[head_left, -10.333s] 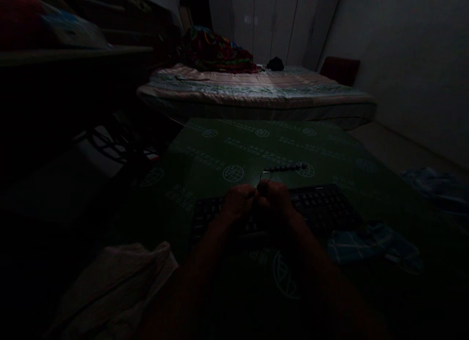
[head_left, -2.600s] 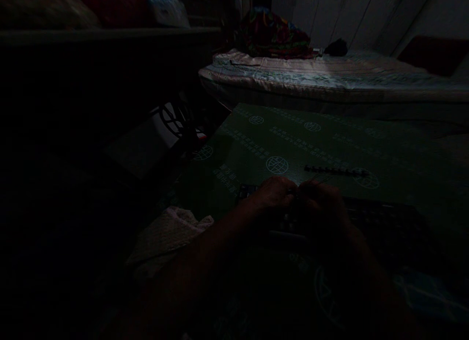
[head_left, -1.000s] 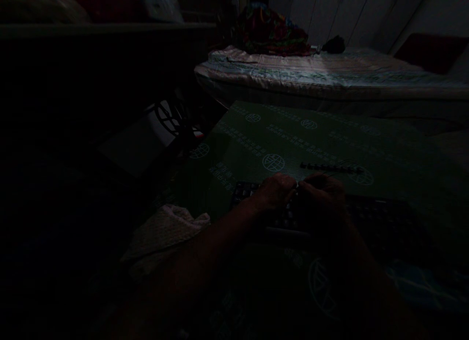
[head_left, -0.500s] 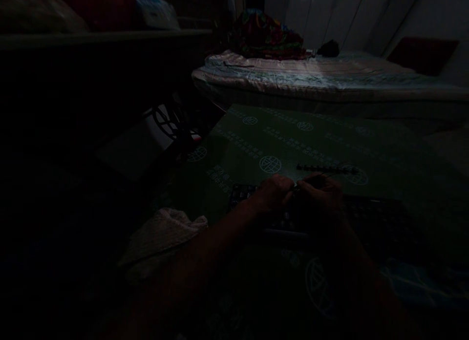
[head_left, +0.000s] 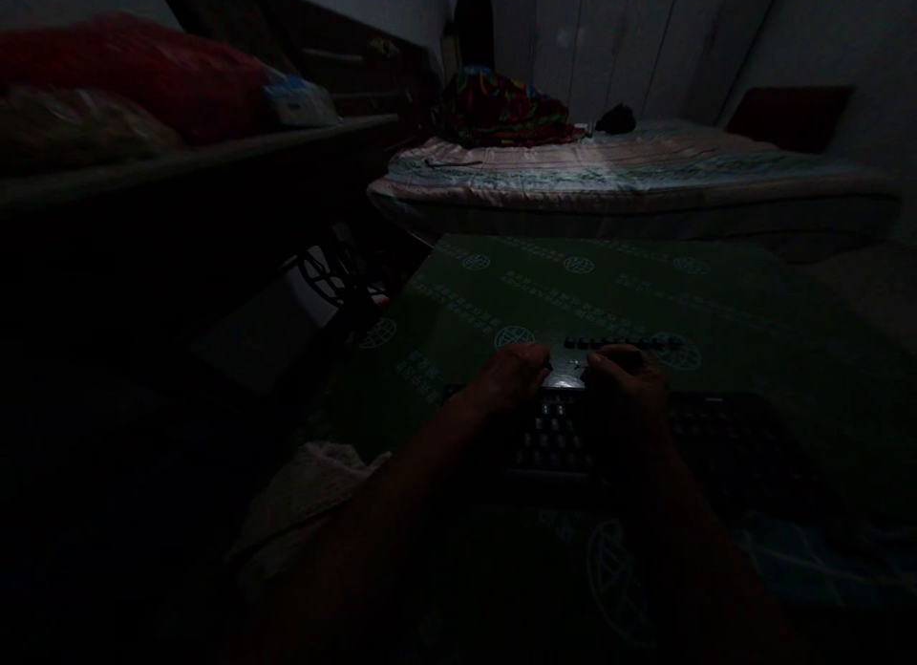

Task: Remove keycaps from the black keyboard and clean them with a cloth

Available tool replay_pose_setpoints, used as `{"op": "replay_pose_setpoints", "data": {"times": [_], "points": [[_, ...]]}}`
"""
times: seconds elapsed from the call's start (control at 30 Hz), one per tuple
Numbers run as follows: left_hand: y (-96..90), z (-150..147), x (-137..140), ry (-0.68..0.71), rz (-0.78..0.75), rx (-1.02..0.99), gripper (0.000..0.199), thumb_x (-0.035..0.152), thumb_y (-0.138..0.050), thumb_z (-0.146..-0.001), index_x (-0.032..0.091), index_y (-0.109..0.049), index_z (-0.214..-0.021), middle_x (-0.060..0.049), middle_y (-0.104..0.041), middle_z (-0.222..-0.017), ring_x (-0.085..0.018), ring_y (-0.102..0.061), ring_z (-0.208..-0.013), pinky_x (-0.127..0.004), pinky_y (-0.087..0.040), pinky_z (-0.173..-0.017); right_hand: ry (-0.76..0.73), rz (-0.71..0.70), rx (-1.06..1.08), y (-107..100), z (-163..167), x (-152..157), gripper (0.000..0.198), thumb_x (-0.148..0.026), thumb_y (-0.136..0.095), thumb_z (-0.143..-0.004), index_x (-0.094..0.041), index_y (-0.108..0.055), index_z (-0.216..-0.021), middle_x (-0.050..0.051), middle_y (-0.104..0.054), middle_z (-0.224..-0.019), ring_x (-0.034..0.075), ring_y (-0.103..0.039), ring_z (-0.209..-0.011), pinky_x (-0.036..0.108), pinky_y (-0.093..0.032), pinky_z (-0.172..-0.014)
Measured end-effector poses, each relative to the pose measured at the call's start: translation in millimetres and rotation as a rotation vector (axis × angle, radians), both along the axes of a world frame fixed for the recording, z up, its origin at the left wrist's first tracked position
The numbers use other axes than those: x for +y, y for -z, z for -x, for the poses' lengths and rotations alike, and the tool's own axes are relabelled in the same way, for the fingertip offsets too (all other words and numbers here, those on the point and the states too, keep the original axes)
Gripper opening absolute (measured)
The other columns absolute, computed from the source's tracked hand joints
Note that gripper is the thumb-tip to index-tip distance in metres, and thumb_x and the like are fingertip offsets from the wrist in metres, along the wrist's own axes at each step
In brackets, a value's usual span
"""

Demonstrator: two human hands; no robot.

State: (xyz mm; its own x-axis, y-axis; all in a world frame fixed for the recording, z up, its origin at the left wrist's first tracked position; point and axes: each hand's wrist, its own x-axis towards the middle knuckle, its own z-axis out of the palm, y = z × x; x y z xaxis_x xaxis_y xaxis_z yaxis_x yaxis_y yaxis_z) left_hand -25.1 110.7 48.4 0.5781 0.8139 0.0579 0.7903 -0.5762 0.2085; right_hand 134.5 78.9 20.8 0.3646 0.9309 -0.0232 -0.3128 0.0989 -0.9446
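Head view, left hand (head_left: 512, 374) and right hand (head_left: 630, 388) curled over keyboard (head_left: 555, 440), grasp too dark to tell, red bag (head_left: 164, 73), contents hidden

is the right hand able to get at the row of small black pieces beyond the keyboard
Probably yes: the row of small black pieces lies just beyond the right hand, with nothing visible between them.

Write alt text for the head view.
A bare left hand and bare right hand are apart at the far edge of a black rectangular keyboard on a green, white-printed tabletop; any held item is too dark to tell. A straight row of small black pieces lies beyond.
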Motion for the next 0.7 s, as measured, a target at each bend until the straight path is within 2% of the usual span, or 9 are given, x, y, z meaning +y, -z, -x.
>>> {"op": "replay_pose_setpoints", "data": {"times": [0.1,0.33,0.57,0.7], "points": [[-1.5,-5.6,20.3,0.002,0.009,0.094,0.017,0.020,-0.047,-0.083,0.015,-0.060,-0.092,-0.008,-0.067,-0.094,-0.019,-0.062,-0.089,-0.026,-0.046,-0.074,-0.007,0.005,0.141,-2.3,-1.3,-0.9,0.026,-0.027,-0.078,-0.052,-0.016,-0.061,-0.069,-0.002,-0.062,-0.051,0.010,-0.055,-0.042,0.019,-0.041,-0.039],[10.8,-18.7,68.5,0.060,-0.023,0.300,0.020,0.018,-0.047,-0.080,0.014,-0.063,-0.093,-0.010,-0.067,-0.094,-0.020,-0.063,-0.090,-0.025,-0.046,-0.069,0.054,0.008,0.424,-9.4,-10.5,0.7,0.028,-0.022,-0.077,-0.049,-0.017,-0.056,-0.067,-0.006,-0.058,-0.048,0.009,-0.055,-0.041,0.016,-0.040,-0.035],[16.7,-27.5,83.9,0.091,-0.044,0.352,0.025,0.018,-0.043,-0.083,0.012,-0.063,-0.096,-0.015,-0.065,-0.097,-0.024,-0.061,-0.093,-0.030,-0.047,-0.071,0.083,-0.028,0.549,-11.0,-17.4,6.3,0.029,-0.016,-0.075,-0.048,-0.018,-0.053,-0.067,-0.009,-0.056,-0.051,0.007,-0.054,-0.041,0.015,-0.039,-0.034],[15.5,-30.9,86.6,0.114,-0.038,0.378,0.024,0.019,-0.043,-0.083,0.013,-0.064,-0.094,-0.013,-0.064,-0.096,-0.022,-0.060,-0.092,-0.027,-0.046,-0.070,0.085,-0.030,0.564,-10.6,-17.2,7.5,0.030,-0.016,-0.076,-0.048,-0.017,-0.053,-0.067,-0.009,-0.056,-0.051,0.007,-0.054,-0.041,0.015,-0.038,-0.034]]}}
